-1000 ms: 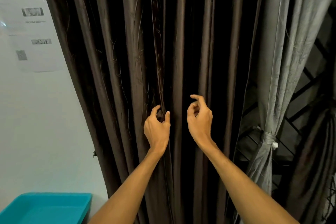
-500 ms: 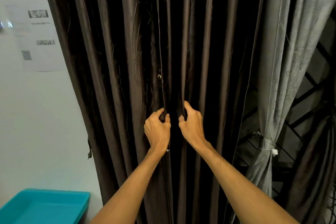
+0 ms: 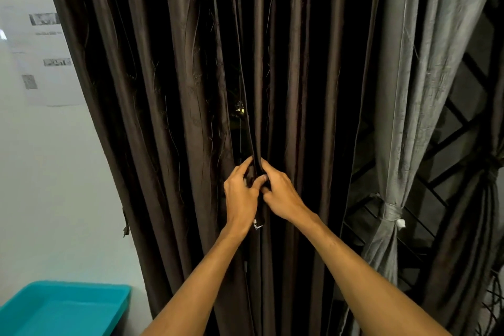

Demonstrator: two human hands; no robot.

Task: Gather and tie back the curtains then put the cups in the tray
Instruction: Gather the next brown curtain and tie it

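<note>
Curtains [image 3: 191,95] — teal tray [image 3: 81,286] left, grille [image 3: 452,142] right

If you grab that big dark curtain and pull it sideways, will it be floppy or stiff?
Probably floppy: the dark curtain hangs in soft folds and bunches where the left hand and right hand pinch it. Likely a bit slippery, since it looks shiny.

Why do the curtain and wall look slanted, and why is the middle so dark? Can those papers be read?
Head view: the wide-angle lens likely tilts the brown curtain and the wall. Head view: folds above the left hand and right hand, which grip it, sink into near-black shadow, while the teal tray is brightly lit. Head view: the papers are too blurred to read.
</note>
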